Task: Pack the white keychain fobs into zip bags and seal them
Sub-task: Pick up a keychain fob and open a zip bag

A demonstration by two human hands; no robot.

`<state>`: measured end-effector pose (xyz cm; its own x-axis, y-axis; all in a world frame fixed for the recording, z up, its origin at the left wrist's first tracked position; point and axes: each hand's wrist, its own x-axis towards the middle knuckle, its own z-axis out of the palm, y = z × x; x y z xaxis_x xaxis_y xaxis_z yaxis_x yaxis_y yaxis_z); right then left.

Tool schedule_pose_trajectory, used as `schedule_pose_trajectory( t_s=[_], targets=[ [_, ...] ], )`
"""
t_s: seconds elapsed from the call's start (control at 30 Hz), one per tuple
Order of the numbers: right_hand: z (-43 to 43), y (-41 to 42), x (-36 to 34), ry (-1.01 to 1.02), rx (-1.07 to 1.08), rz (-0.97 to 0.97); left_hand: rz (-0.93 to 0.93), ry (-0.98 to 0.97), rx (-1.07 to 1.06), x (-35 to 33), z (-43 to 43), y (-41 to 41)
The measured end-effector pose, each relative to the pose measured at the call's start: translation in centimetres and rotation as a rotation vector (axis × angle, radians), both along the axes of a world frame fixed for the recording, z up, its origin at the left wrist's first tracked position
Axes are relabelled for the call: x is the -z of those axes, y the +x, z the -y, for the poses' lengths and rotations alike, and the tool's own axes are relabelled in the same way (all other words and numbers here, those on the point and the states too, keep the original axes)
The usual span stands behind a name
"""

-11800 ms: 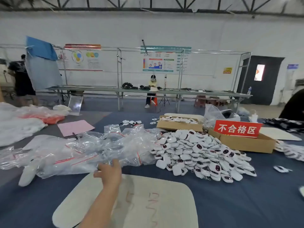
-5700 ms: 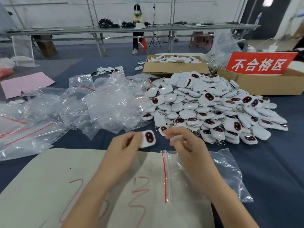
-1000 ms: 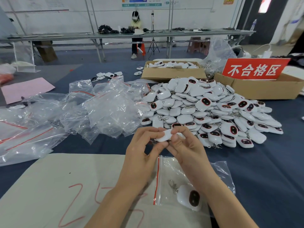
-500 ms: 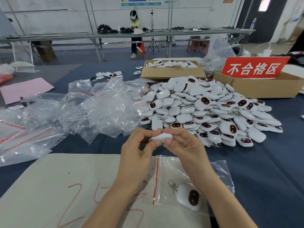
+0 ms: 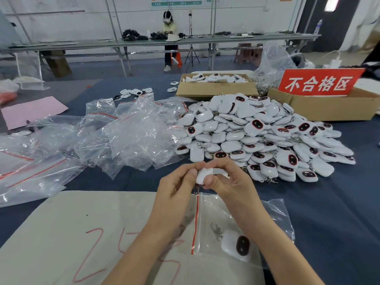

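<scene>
Head view: your left hand (image 5: 176, 194) and right hand (image 5: 228, 186) meet over the near middle of the bench (image 5: 339, 223). Both grasp the same white fob (image 5: 202, 174), with thumbs and curled fingertips pinching it from either side. The fob is off the surface, just above the far end of the zip bag (image 5: 275, 219). Can't tell which way its face points.

The zip bag lies flat under your right forearm, partly on the white board (image 5: 72, 233) at the near edge. Its red zip strip runs near to far on the bag's left side. Can't tell whether the strip is pressed closed. One bagged fob (image 5: 238, 245) lies inside, dark face up, with its metal clasp pointing toward the strip. The board has red handwriting on it.

The fob pile (image 5: 257, 136) sits just beyond your hands, centre-right of the bench. The heap of loose bags (image 5: 131, 136) lies left of the pile and touches it, spreading out to the left edge.

Toward the far edge, the low box (image 5: 216, 89) holds more fobs. The larger box (image 5: 329, 108) to its right carries a red sign (image 5: 318, 83). A pink sheet (image 5: 30, 112) lies at the far left.
</scene>
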<state>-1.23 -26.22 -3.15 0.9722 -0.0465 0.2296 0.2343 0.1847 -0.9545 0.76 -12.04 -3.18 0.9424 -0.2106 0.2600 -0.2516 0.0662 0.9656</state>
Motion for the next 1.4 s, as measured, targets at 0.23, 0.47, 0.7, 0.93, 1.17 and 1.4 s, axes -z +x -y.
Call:
schedule_pose_trajectory(
  t_s=[0.23,0.47,0.7,0.93,1.17,1.4],
  targets=[
    [0.2,0.4,0.4,0.016,0.117,0.017,-0.034,-0.05,0.089,0.0,-0.1,0.0],
    [1.4,0.2,0.9,-0.417,0.2,-0.06,-0.046,0.199,-0.182,-0.9,-2.2,1.4],
    [1.3,0.1,1.5,-0.837,0.036,-0.111,-0.417,0.567,0.251,-2.0,-5.8,1.1],
    [1.5,0.1,1.7,-0.764,-0.009,-0.104,-0.452,0.456,0.357,-2.5,-5.0,0.3],
    [2.0,0.3,1.2,-0.544,0.036,-0.114,-0.454,0.386,0.383,-2.0,-4.2,0.3],
    [2.1,0.6,0.3,-0.379,0.138,-0.106,-0.245,0.426,0.155,-1.4,-3.3,0.0]
  ],
)
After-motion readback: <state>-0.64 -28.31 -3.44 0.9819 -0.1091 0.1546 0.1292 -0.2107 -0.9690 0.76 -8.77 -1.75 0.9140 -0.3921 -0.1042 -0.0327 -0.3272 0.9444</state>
